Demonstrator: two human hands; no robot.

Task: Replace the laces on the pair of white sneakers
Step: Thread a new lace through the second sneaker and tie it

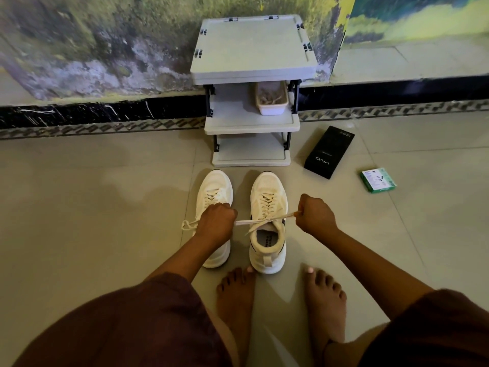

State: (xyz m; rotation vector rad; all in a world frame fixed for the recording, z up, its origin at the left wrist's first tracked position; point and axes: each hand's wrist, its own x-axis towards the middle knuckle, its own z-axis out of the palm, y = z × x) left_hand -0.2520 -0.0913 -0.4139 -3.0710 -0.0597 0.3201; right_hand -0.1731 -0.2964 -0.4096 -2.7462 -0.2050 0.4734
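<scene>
Two white sneakers stand side by side on the tiled floor, toes pointing away from me. The right sneaker (267, 197) is laced, and its cream lace (254, 221) is stretched sideways across the top. My left hand (215, 221) grips one end of that lace, with a loop trailing out to the left. My right hand (313, 217) pinches the other end, pulled out to the right. The left sneaker (214, 189) is partly hidden under my left hand and forearm; its laces show near the toe.
A grey three-tier plastic rack (251, 123) stands against the wall just beyond the sneakers, with a white tub (271, 108) on its middle shelf. A black phone box (328, 152) and a small green box (378, 180) lie to the right. My bare feet (235, 292) rest behind the sneakers.
</scene>
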